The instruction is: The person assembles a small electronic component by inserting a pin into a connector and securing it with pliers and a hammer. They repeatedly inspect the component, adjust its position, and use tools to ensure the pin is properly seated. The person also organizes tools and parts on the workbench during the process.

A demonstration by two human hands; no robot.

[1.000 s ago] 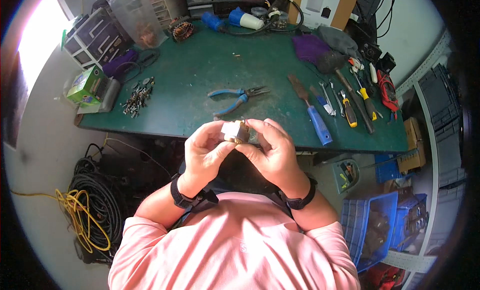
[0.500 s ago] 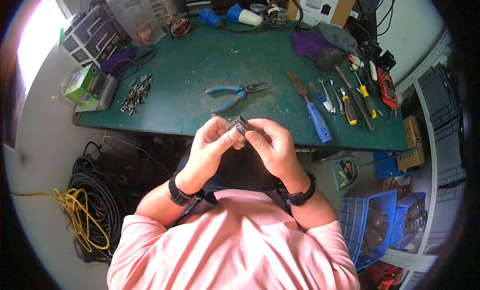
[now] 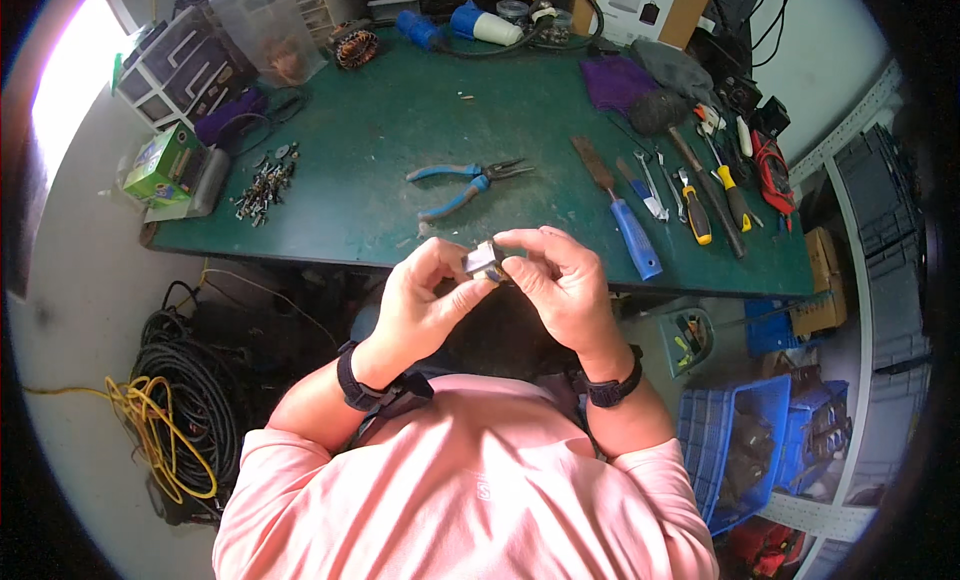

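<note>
Just in front of the bench's near edge, a small boxy part (image 3: pixel 483 259) is held up between my two hands. It has a pale, shiny face and dark sides; its exact kind I cannot make out. My left hand (image 3: pixel 428 292) pinches it from the left with thumb and fingers. From the right, my right hand (image 3: pixel 565 288) grips it between thumb and bent fingers. The fingers hide much of it. Beyond my hands, long-nose pliers (image 3: pixel 474 185) with blue handles lie on the green bench (image 3: pixel 360 200), jaws apart and pointing right.
To the right lie a blue-handled scraper (image 3: pixel 632 242), a yellow-black screwdriver (image 3: pixel 695 215), a mallet (image 3: pixel 710 195) and red cables (image 3: pixel 770 175). A pile of small metal fittings (image 3: pixel 265 188) sits at left. Coiled black cable (image 3: pixel 185 380) rests on the floor; blue crates (image 3: pixel 735 450) stand at right.
The boxy part has been turned in my fingers, so a pale face now shows on top. My right hand has shifted slightly right, its fingers lifted higher.
</note>
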